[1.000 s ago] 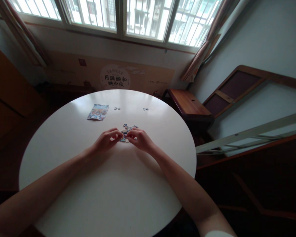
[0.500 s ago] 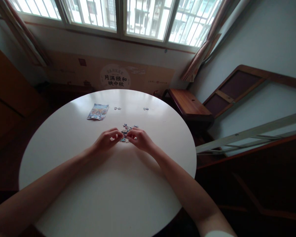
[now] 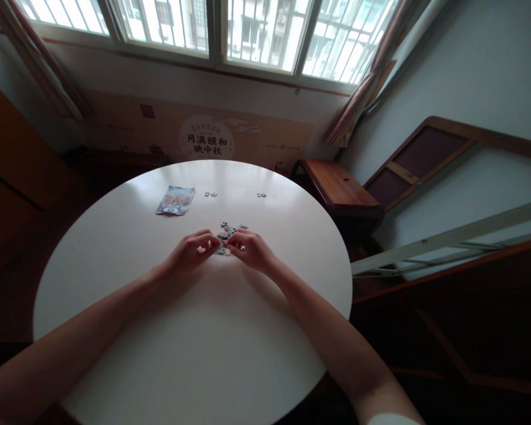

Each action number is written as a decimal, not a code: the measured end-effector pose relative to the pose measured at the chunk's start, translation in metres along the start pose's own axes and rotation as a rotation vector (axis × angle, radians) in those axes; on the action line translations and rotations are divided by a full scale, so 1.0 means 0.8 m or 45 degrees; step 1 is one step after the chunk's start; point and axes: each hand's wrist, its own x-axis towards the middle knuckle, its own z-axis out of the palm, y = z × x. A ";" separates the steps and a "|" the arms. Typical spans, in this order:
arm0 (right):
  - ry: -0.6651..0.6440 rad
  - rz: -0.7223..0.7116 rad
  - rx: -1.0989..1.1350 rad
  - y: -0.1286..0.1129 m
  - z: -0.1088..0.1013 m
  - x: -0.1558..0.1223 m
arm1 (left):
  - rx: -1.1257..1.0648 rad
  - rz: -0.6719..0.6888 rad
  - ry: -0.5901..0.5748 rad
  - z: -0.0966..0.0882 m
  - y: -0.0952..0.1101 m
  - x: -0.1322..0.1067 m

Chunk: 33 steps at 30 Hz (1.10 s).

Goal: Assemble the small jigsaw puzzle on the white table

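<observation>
A small cluster of coloured jigsaw pieces (image 3: 228,231) lies near the middle of a round white table (image 3: 203,330). My left hand (image 3: 191,250) and my right hand (image 3: 251,249) rest on the table on either side of the cluster's near edge. Both hands have their fingers curled, with fingertips pinched together on pieces at the cluster's front. The pieces under the fingertips are mostly hidden.
A colourful picture card (image 3: 176,200) lies at the far left of the table. Two tiny loose groups of pieces (image 3: 210,194) (image 3: 261,195) lie beyond the cluster. A wooden bench (image 3: 338,189) and leaning wooden frames (image 3: 429,159) stand to the right, with windows behind.
</observation>
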 end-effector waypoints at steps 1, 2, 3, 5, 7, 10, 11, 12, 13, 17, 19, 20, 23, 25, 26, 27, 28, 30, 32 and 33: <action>0.000 0.002 -0.001 0.000 0.000 0.000 | 0.002 0.000 -0.002 0.000 0.000 0.000; 0.000 0.006 -0.002 0.001 0.001 0.000 | 0.003 0.000 -0.003 0.000 0.000 0.000; -0.004 0.009 -0.002 0.001 0.001 0.000 | 0.004 -0.001 -0.007 0.000 0.000 0.000; -0.007 0.015 -0.002 0.002 0.001 0.000 | 0.004 -0.004 -0.010 0.000 0.001 0.001; -0.006 0.015 0.001 0.001 0.001 0.000 | 0.003 -0.008 -0.009 0.000 0.000 0.000; 0.003 0.010 0.001 0.001 0.001 0.000 | 0.001 -0.011 -0.003 0.000 0.000 0.000; 0.006 0.006 0.000 0.001 0.001 0.000 | 0.000 -0.010 -0.002 0.000 0.000 0.000; 0.008 0.002 -0.001 0.001 0.001 0.000 | -0.001 -0.009 -0.001 0.000 -0.001 0.000; 0.010 -0.001 -0.001 0.002 0.001 0.000 | -0.004 -0.007 -0.001 0.000 -0.001 -0.001; 0.009 -0.006 0.003 0.002 0.001 0.000 | -0.008 -0.009 -0.005 0.000 -0.001 -0.001; 0.005 -0.003 0.003 0.001 0.001 0.000 | -0.008 -0.011 -0.004 0.000 0.000 -0.001; 0.003 -0.002 0.003 0.001 0.000 0.000 | -0.009 -0.012 -0.006 0.000 0.000 -0.001; 0.002 0.001 -0.002 0.001 0.000 0.000 | -0.010 -0.012 -0.011 -0.001 0.001 0.000; 0.005 -0.002 -0.004 0.001 0.001 0.000 | -0.008 -0.010 -0.009 -0.001 0.002 0.000; 0.005 -0.002 -0.003 0.001 0.001 0.000 | -0.008 -0.010 -0.007 -0.001 0.002 0.000; 0.003 -0.003 -0.002 0.002 0.002 0.000 | -0.008 -0.012 -0.005 0.000 0.002 0.000; 0.003 -0.002 -0.001 0.002 0.002 0.000 | -0.009 -0.013 -0.007 0.000 0.001 0.000; -0.001 -0.001 0.003 0.002 0.002 0.000 | -0.008 -0.014 -0.007 0.000 0.001 0.000; -0.005 0.000 0.006 0.002 0.002 0.000 | -0.006 -0.013 -0.009 0.000 0.001 0.000; -0.007 -0.001 0.007 0.002 0.002 0.000 | -0.004 -0.012 -0.009 0.000 0.001 0.000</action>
